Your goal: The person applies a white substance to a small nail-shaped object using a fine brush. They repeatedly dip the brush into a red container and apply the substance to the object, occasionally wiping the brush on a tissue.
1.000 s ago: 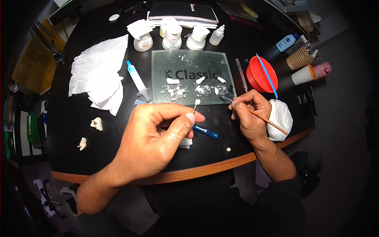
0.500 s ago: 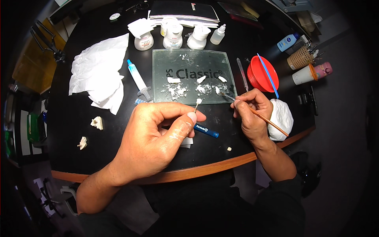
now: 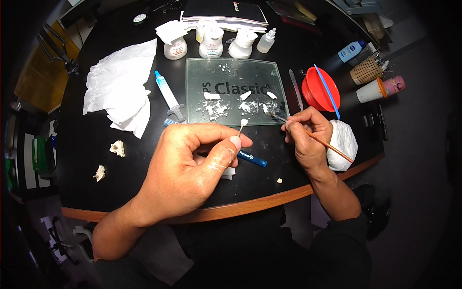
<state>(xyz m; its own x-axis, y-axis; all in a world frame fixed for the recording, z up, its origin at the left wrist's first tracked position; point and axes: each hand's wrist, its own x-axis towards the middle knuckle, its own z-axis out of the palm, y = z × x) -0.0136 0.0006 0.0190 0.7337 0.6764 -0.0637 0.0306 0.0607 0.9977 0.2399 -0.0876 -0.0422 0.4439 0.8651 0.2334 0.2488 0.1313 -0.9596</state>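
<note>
My left hand [image 3: 195, 166] is pinched on a thin metal stick [image 3: 240, 130], and a small white tooth-like crown [image 3: 244, 122] sits on its upper tip. My right hand [image 3: 309, 137] grips a fine brush [image 3: 332, 149] with a brown handle, like a pen. The brush's dark tip reaches the near right part of a glass slab [image 3: 197, 70], at the edge of a patch of white paste [image 3: 267, 109]. Several white lumps and smears lie on the slab. Below my left fingers rests a dark blue pen-like tool [image 3: 253, 159], partly hidden by the hand.
White jars [image 3: 211, 45] and a dropper bottle [image 3: 266, 41] stand behind the slab. A blue-white syringe [image 3: 168, 94] and crumpled tissue [image 3: 120, 86] lie left, near two cream tooth models [image 3: 117, 149]. Right are a red bowl [image 3: 313, 91], a blue stick [image 3: 327, 91] and a white wad [image 3: 342, 144].
Hardly anything differs. The crown on its stick has shifted very slightly to the right and up, while the brush tip stays by the white paste.
</note>
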